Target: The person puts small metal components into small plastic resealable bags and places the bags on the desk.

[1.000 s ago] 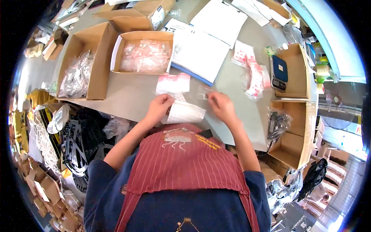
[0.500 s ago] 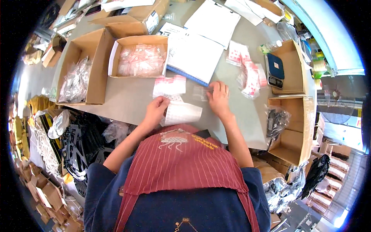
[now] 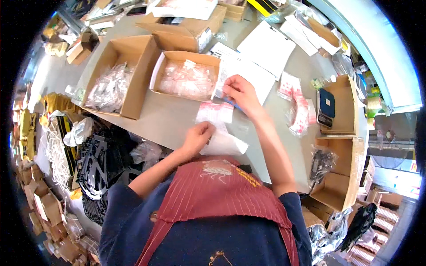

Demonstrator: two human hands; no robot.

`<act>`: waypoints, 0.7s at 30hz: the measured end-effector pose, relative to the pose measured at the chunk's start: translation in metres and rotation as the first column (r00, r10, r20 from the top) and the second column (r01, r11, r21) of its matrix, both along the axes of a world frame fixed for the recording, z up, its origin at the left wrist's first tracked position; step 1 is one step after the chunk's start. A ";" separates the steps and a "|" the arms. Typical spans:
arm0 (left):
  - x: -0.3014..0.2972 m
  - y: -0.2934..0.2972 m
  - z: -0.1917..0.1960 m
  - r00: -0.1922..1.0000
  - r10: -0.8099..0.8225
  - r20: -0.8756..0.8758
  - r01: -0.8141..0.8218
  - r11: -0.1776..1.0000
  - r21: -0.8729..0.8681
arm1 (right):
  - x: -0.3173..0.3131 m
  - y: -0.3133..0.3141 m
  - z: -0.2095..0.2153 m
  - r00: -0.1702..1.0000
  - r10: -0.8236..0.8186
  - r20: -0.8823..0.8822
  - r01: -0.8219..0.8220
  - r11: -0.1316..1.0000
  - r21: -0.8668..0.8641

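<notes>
My left hand [image 3: 198, 139] is closed on the edge of a curled white label sheet [image 3: 227, 144], close in front of my apron. My right hand [image 3: 242, 95] is raised over the papers beside the shallow carton [image 3: 155, 81]. Its thumb and fingers are pinched on what looks like a small clear plastic bag [image 3: 218, 91], blurred and partly hidden. That carton holds many small clear bags with pinkish marks [image 3: 186, 80]. Between my hands and the carton lies a stack of red-and-white printed bags [image 3: 215, 111]. Another clear bag [image 3: 242, 129] rests on the table below my right wrist.
A deep carton [image 3: 144, 80] of clear bags stands at the left. White papers [image 3: 266, 48] lie at the back. At the right are more red-and-white bags [image 3: 299, 113], a small scale [image 3: 326, 105] and an open carton [image 3: 348, 155] beside a bag of black parts [image 3: 323, 164].
My right hand has lifted off the table and moved up and left toward the shallow carton. My left hand keeps hold of the label sheet. The whole view has shifted slightly.
</notes>
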State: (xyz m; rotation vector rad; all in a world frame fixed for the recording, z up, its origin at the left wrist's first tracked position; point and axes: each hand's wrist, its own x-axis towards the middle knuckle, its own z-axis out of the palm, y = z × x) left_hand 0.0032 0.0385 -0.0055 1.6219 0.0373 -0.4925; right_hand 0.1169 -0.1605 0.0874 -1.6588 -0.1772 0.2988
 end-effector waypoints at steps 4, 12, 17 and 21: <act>-0.002 0.012 0.016 0.997 0.061 -0.048 -0.063 0.997 -0.039 | -0.001 0.033 0.019 0.997 -0.061 0.047 0.073 0.943 -0.325; -0.007 0.046 0.020 0.976 0.215 0.033 -0.212 0.975 -0.074 | -0.097 -0.018 -0.001 0.969 0.167 -0.183 -0.199 0.965 -0.172; -0.002 0.042 0.028 0.997 0.063 0.041 -0.064 0.998 0.027 | -0.129 -0.029 -0.012 0.975 0.035 -0.218 -0.062 0.991 -0.118; 0.003 0.028 0.066 0.949 -0.129 0.288 -0.009 0.901 0.434 | -0.147 -0.024 -0.017 0.993 -0.066 0.103 0.103 0.906 -0.412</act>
